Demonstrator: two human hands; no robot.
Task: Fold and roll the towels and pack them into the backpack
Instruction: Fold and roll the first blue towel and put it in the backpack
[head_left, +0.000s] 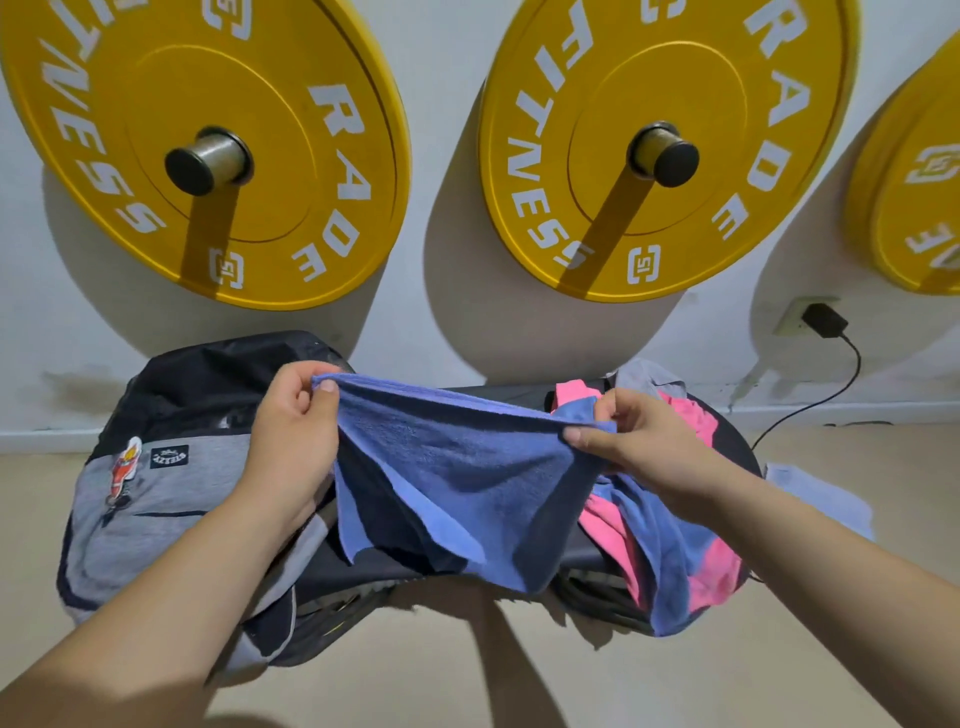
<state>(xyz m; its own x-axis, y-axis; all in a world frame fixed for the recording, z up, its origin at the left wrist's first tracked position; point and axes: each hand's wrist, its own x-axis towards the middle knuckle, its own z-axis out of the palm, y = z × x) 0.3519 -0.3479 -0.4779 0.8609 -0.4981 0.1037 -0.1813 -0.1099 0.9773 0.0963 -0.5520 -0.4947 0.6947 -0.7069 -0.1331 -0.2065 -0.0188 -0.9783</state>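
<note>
A blue towel hangs spread in the air between my hands, above a dark bench. My left hand pinches its upper left corner and my right hand pinches its upper right corner. The lower part of the towel drapes down in loose folds. To the left lies the grey and black backpack with a small patch on its front. A heap of pink and blue towels lies on the right end of the bench, partly under my right wrist.
The black bench stands against a white wall. Yellow weight plates hang on wall pegs above. A charger is plugged into a socket at the right, its cable running down. A pale cloth lies on the beige floor at right.
</note>
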